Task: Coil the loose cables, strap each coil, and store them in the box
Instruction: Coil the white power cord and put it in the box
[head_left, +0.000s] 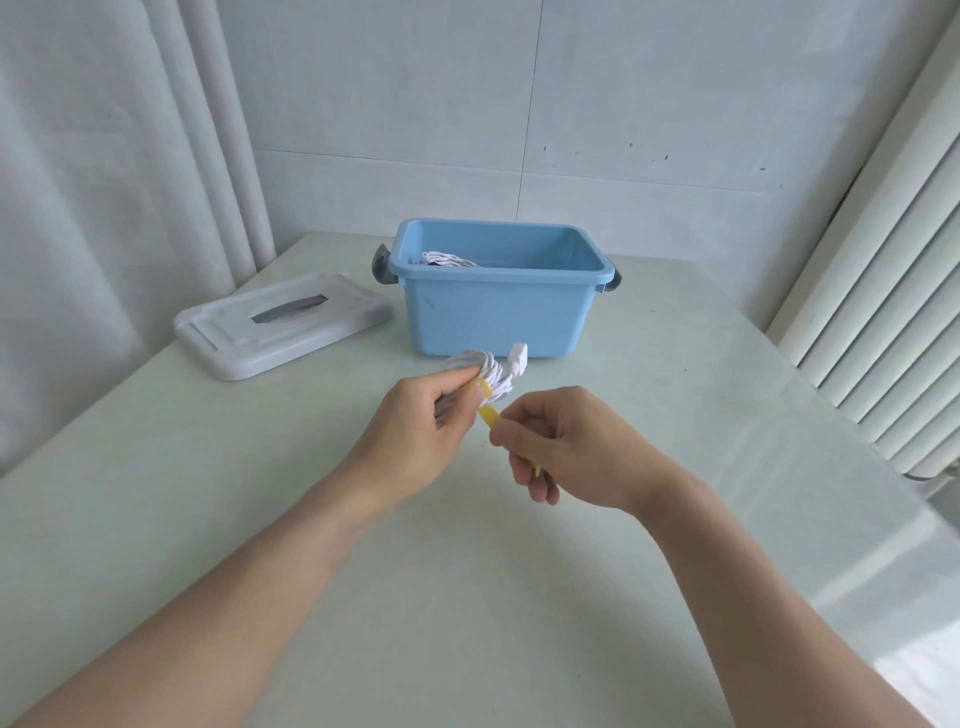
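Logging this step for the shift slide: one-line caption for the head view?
Left hand holds a white cable coil while right hand pulls a yellow strap around it, before the blue box.

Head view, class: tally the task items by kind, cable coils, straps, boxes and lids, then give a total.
Cable coils: 2, one gripped by the left hand, one in the box
Yellow straps: 1, pinched by the right hand
Blue boxes: 1
White lids: 1
Total: 5

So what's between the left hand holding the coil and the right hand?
In the head view, a short stretch of yellow strap spans the gap, running from the white cable coil in the left hand to the right hand.
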